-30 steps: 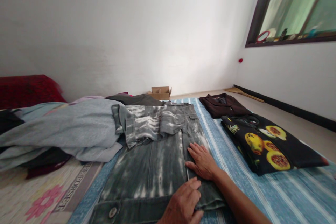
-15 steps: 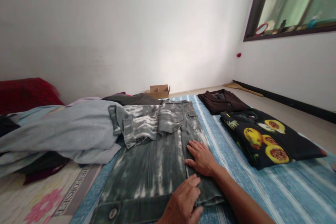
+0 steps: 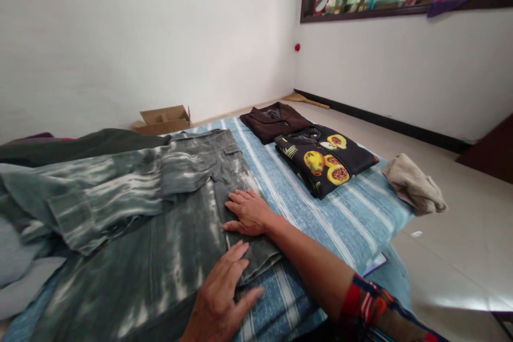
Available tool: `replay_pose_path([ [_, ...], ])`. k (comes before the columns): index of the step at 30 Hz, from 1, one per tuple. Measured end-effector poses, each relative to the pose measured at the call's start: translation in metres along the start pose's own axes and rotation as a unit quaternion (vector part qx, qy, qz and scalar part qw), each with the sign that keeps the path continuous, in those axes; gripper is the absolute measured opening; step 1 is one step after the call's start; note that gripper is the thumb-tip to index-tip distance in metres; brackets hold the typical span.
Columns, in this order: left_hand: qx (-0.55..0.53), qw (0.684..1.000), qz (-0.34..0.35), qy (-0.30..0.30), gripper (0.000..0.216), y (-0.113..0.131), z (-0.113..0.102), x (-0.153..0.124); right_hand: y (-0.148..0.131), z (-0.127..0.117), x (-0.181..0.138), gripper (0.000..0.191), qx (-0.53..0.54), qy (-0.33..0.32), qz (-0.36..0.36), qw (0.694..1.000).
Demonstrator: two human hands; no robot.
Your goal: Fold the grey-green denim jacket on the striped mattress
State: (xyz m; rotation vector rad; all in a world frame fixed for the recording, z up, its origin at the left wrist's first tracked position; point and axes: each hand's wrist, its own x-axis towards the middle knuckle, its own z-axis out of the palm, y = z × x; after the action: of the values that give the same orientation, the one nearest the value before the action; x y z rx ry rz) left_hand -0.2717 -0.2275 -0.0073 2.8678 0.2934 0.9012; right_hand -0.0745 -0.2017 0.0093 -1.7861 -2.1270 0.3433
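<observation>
A grey washed-denim jacket (image 3: 152,224) lies spread on a blue striped sheet (image 3: 328,219). My right hand (image 3: 249,212) rests flat and open on the jacket's folded right edge. Nearer to me, my left hand (image 3: 218,299) lies on the jacket's lower corner, fingers stretched out. One sleeve (image 3: 100,192) is folded across the jacket's front.
Two folded garments lie further along the sheet: a black one with fruit print (image 3: 326,157) and a dark brown one (image 3: 274,120). A beige cloth (image 3: 414,184) lies on the floor at the right. An open cardboard box (image 3: 162,118) stands by the wall. More clothes (image 3: 24,230) pile at left.
The view has swung to the right, bringing the floor and the beige cloth into sight. Both hands stay on the jacket's right edge; my left hand's fingers have spread out flatter.
</observation>
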Motion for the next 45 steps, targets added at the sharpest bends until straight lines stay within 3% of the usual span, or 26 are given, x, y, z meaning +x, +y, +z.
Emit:
replay_pose_path([
  [5,0.003,1.0,0.002,0.017,0.013,0.0022,0.0014,0.0054,0.0026,0.0043,0.0011,0.063,-0.009,0.012,-0.003,1.0],
  [10,-0.008,1.0,-0.002,0.015,0.011,0.0028,0.002,0.0059,0.0045,0.0056,0.0005,0.06,-0.013,0.021,-0.003,1.0],
  [19,0.093,0.995,-0.003,-0.021,0.036,0.0041,0.0044,0.0031,0.0035,0.0007,-0.0009,0.06,-0.009,0.014,-0.004,1.0],
  [32,0.134,0.99,0.023,-0.044,0.036,0.0057,-0.0004,0.0065,0.0046,0.0035,-0.001,0.06,-0.008,0.02,-0.006,1.0],
  [45,0.122,0.991,0.003,-0.053,0.037,0.0079,-0.0001,0.0042,0.004,0.0054,-0.0024,0.056,0.006,0.018,-0.004,1.0],
])
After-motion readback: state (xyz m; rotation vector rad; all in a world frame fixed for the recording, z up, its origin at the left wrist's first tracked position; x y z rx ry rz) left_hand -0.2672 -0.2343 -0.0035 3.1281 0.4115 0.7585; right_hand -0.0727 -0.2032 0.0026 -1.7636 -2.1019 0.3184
